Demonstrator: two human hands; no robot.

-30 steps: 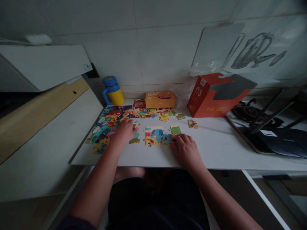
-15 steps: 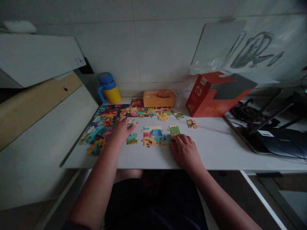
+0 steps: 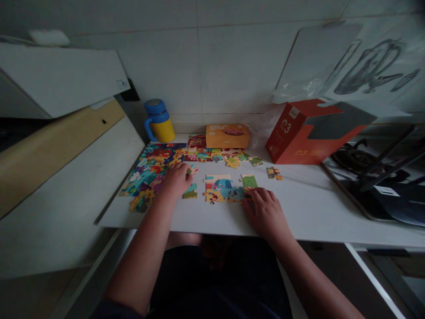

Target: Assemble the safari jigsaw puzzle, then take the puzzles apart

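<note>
My left hand (image 3: 177,179) has its fingers curled in at a puzzle piece (image 3: 192,169), which shows just past the fingertips. A blue and green piece (image 3: 190,191) lies flat beside that hand. In the middle of the table is a joined group of pieces with a blue elephant (image 3: 222,188). At the group's right end my right hand (image 3: 264,208) rests low on the table, fingers bent over a puzzle piece (image 3: 247,190) and partly hiding it. Just above these fingers lies a green piece (image 3: 249,180).
A colourful assembled puzzle (image 3: 149,170) covers the table's left side. Loose pieces (image 3: 233,162) lie before an orange puzzle box (image 3: 227,136). A blue and yellow bottle (image 3: 161,126) stands behind. To the right are a single piece (image 3: 274,173), a red box (image 3: 299,133) and a stove (image 3: 355,157).
The view has swung slightly left. My left thumb, stretched out before, is now drawn in toward the fingers by the piece. My right hand stays at the end of the elephant group.
</note>
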